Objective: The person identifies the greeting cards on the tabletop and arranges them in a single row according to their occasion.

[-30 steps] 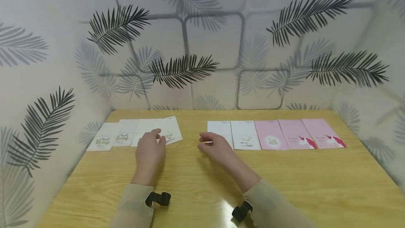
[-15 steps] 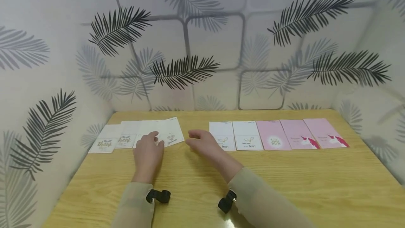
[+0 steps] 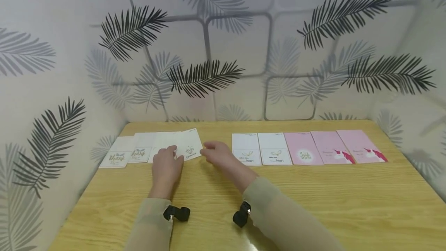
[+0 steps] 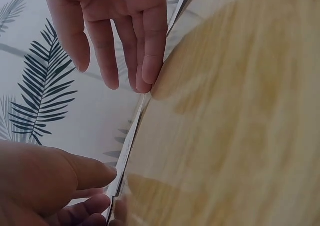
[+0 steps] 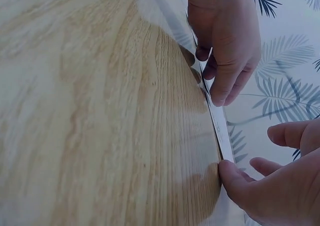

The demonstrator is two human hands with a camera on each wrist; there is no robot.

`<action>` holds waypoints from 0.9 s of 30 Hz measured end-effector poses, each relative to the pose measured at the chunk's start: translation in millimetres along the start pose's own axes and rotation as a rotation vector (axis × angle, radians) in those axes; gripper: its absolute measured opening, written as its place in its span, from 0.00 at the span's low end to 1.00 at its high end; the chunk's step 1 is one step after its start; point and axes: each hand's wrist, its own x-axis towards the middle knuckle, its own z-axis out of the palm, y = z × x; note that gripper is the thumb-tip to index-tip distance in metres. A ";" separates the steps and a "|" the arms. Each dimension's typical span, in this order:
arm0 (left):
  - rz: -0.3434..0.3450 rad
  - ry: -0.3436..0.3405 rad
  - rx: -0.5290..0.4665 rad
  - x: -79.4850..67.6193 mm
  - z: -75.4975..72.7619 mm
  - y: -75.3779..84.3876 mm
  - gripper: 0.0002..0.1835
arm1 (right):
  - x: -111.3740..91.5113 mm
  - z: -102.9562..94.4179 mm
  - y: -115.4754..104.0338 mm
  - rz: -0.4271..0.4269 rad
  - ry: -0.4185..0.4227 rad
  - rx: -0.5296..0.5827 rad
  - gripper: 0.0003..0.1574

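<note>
Left of centre in the head view, the diamond card (image 3: 191, 141) lies tilted. The right hand (image 3: 220, 156) touches its right edge, fingers unclenched; the left hand (image 3: 167, 166) rests loosely on the neighbouring white card (image 3: 167, 138). Light sideways pressure should straighten the tilted one without buckling.

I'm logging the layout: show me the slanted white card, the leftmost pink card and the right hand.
Slanted white card (image 3: 190, 142), head view, near its middle.
Leftmost pink card (image 3: 304, 150), head view, its round print.
Right hand (image 3: 222, 157), head view, its back.
</note>
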 end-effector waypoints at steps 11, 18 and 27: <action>0.006 0.001 0.044 0.8 3.9 -2.7 0.23 | 6.4 -0.4 -6.5 0.030 -0.005 0.092 0.33; -0.001 -0.004 0.046 2.4 5.7 -4.1 0.24 | 10.4 3.6 -8.7 0.062 0.057 0.094 0.30; 0.000 -0.009 0.053 3.4 6.5 -5.7 0.24 | 7.0 5.6 -14.0 0.084 0.074 0.061 0.29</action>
